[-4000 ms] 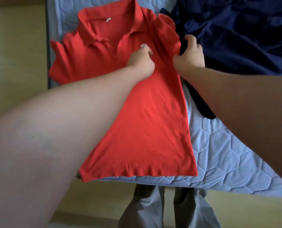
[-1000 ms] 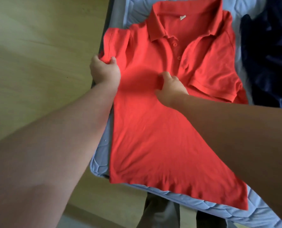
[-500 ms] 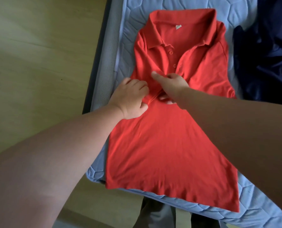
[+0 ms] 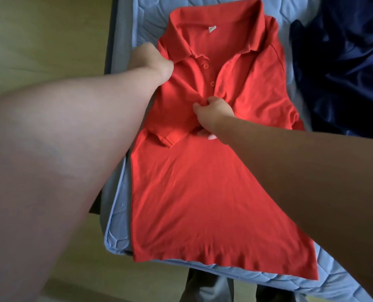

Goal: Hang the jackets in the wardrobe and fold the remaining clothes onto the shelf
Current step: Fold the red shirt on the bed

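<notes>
1. The quilted blue mattress (image 4: 325,277) bore the clothes.
2. The red polo shirt (image 4: 192,192) lay flat on it, one sleeve folded across the chest.
3. A navy garment (image 4: 344,73) lay bunched just beside the shirt.
4. The right hand (image 4: 214,116) pinched the folded sleeve at mid-chest.
5. The left hand (image 4: 150,61) touched the shoulder beside the collar. Its fingers were hidden, so its grip could not be told.

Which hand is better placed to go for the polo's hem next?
Right, likely. The right hand pinches the folded-in sleeve at mid-chest of the red polo, closer to the hem. The left hand sits farther up, at the shoulder beside the collar.
</notes>
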